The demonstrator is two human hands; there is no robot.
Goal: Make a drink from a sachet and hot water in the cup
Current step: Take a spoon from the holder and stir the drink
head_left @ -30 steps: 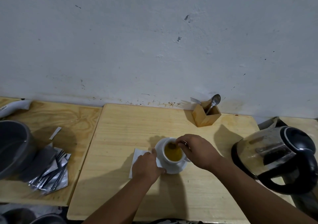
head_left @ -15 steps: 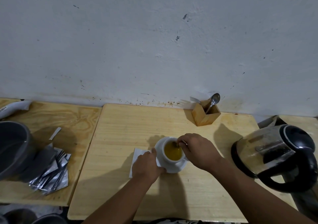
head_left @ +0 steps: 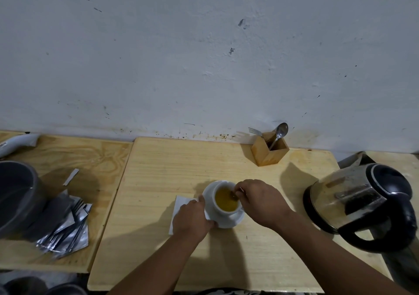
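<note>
A white cup [head_left: 223, 210] full of amber drink stands on a white saucer [head_left: 235, 221] in the middle of the wooden table [head_left: 158, 181]. My right hand [head_left: 260, 201] is at the cup's right rim, fingers pinched on a small spoon [head_left: 233, 195] whose bowl dips into the drink. My left hand [head_left: 192, 217] grips the saucer's left edge. A white napkin [head_left: 180, 204] lies partly under that hand.
A steel and black electric kettle [head_left: 360, 201] stands at the right. A wooden holder [head_left: 269, 151] with a spoon and fork is at the back. Several silver sachets [head_left: 65, 229] and a grey tub [head_left: 15, 195] sit on the left board.
My right hand has shifted the spoon slightly around inside the cup. My left hand keeps its hold on the saucer.
</note>
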